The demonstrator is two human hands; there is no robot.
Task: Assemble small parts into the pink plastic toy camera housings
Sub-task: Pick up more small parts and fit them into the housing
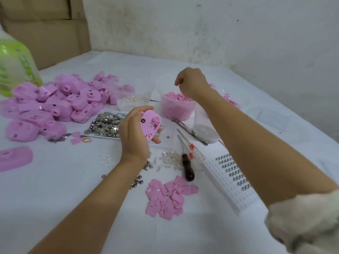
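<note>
- The tabletop (73, 198) runs back to a wall (220, 30); cardboard boxes (45, 30) stand behind its far left corner.
- A bottle (16, 66) stands at the far left, with the heap of housings (53, 105) just before it.
- 1 lone housing (14, 158) lies at the left edge, nearer than the heap.
- A tray of metal pieces (104, 125) lies right of the heap.
- The left hand (133, 136) holds 1 housing (149, 123) above that tray's right end.
- A tub of small parts (177, 107) stands behind and to the right, under the right hand (192, 83).
- Screwdrivers (189, 153) lie before the tub, between a pile of flat plates (168, 195) in front and a grid tray of springs (233, 180) to the right.
</note>
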